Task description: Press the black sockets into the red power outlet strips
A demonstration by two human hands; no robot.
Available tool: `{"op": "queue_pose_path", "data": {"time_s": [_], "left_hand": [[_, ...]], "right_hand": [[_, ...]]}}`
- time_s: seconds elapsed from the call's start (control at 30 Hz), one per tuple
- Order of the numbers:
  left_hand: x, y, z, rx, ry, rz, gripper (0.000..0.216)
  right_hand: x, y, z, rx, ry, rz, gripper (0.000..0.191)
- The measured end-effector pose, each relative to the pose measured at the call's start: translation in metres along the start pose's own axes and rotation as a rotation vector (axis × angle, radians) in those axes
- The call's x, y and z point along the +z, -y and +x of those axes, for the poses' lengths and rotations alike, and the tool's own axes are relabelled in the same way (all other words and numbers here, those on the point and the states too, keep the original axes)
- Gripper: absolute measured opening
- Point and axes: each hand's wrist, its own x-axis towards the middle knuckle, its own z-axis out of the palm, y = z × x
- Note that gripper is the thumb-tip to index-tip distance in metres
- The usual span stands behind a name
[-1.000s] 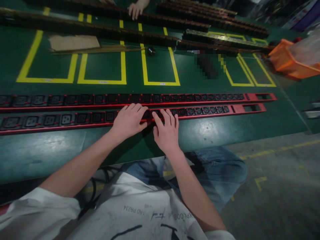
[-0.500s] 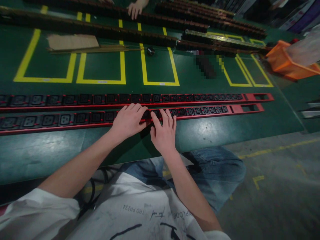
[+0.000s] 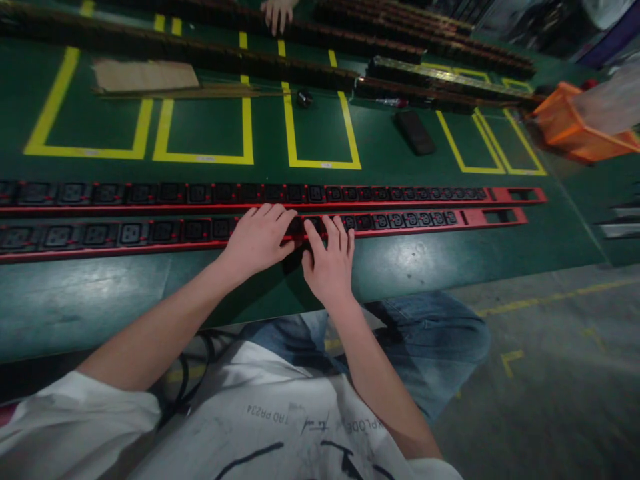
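Two long red power strips with rows of black sockets lie side by side across the green table. Both hands rest on the near strip (image 3: 430, 220) at its middle. My left hand (image 3: 260, 239) lies over it with the fingers curled and pressed on the sockets. My right hand (image 3: 329, 260) lies just to the right, fingers stretched flat over the sockets, thumb at the strip's near edge. The far strip (image 3: 400, 195) lies untouched just beyond them.
Yellow taped rectangles (image 3: 320, 127) mark the green table (image 3: 100, 293). A flat dark object (image 3: 415, 132), a small black part (image 3: 303, 99) and a cardboard sheet (image 3: 145, 75) lie farther back. More dark strips run along the far side, where another person's hand (image 3: 278, 12) rests. An orange bin (image 3: 575, 123) stands at the right.
Both hands have stayed on the near strip, with the right hand shifted slightly left toward the left hand. The view has tilted a little.
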Motion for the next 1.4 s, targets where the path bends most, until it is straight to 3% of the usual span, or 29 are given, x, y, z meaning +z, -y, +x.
{"op": "queue_pose_path", "data": {"time_s": [1.03,1.4], "left_hand": [[0.0016,0.0021,-0.0021,0.007,-0.029,-0.078,0.048],[0.0016,0.0028,-0.0024,0.001,-0.025,-0.078,0.047]], "right_hand": [[-0.0001,0.0018,-0.0001,0.003,-0.002,-0.035,0.062],[-0.0009,0.0041,-0.0015,-0.122,0.072,-0.004,0.063]]}}
